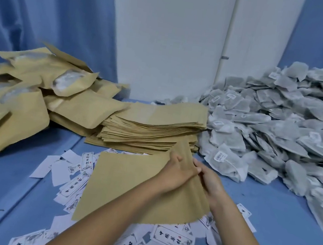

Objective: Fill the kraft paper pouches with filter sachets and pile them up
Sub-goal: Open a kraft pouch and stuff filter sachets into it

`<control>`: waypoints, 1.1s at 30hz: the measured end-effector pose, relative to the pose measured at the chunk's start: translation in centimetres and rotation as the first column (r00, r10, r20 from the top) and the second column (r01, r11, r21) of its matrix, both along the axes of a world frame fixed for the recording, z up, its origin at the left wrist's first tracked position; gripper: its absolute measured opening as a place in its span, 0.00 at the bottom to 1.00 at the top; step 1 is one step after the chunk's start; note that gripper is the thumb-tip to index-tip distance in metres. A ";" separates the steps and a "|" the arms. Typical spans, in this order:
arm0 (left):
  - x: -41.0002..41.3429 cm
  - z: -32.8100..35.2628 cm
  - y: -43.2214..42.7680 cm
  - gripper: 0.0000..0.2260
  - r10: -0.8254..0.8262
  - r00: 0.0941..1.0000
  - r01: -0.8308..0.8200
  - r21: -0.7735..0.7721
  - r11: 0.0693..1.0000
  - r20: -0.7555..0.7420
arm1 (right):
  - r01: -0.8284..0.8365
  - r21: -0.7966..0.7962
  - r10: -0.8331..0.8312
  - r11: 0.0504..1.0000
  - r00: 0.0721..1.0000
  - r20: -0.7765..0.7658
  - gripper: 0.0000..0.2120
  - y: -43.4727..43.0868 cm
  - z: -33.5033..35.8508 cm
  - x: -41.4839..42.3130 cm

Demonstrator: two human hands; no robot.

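One pouch [126, 186] is held just above the counter [286, 235], low in the middle of the view, tilted so that its far corner points up and to the right. It is grasped at that upper right edge by both hands. The left grip [178, 173] is closed on the pouch, with the thumb laid across the front face. The right grip [210, 180] is curled around the same edge from the right side, and the two are seen touching or nearly so. The edge is partly hidden by the fingers, so it cannot be told whether the mouth is parted.

Behind the pouch, a flat stack [151, 125] of empty ones is laid on the counter. To the left of the stack, a loose pile [36, 86] of bulging, filled ones is spread out, some leaning on each other and a few with pale contents seen at their mouths. To the right, a large heap of grey sachets [281, 129] with small white tags is banked up against the stack's right side.

White printed labels [77, 172] are scattered on the counter beneath the pouch and forearms. A blue curtain [37, 9] and a white panel [168, 39] are seen behind.
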State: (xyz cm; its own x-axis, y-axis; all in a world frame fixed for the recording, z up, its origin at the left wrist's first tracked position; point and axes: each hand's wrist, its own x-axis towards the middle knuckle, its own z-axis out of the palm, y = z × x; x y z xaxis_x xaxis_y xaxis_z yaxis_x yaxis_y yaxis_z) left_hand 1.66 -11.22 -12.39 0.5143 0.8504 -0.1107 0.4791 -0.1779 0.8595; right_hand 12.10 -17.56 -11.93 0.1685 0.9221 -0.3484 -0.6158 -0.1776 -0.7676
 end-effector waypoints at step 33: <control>-4.6 4.2 -0.1 0.08 0.004 0.871 0.446 0.794 0.413 -0.491 | 0.116 0.137 -0.166 0.984 0.880 0.444 0.07 -0.1 0.4 -1.7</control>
State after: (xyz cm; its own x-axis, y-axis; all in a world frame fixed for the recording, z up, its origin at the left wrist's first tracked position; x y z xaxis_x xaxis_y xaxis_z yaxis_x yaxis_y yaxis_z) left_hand -2.97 -11.32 -8.15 0.8044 0.4538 0.3833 0.5148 -0.8545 -0.0688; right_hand 10.37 -17.66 -11.52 0.4155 0.9032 -0.1073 -0.2098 -0.0197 -0.9776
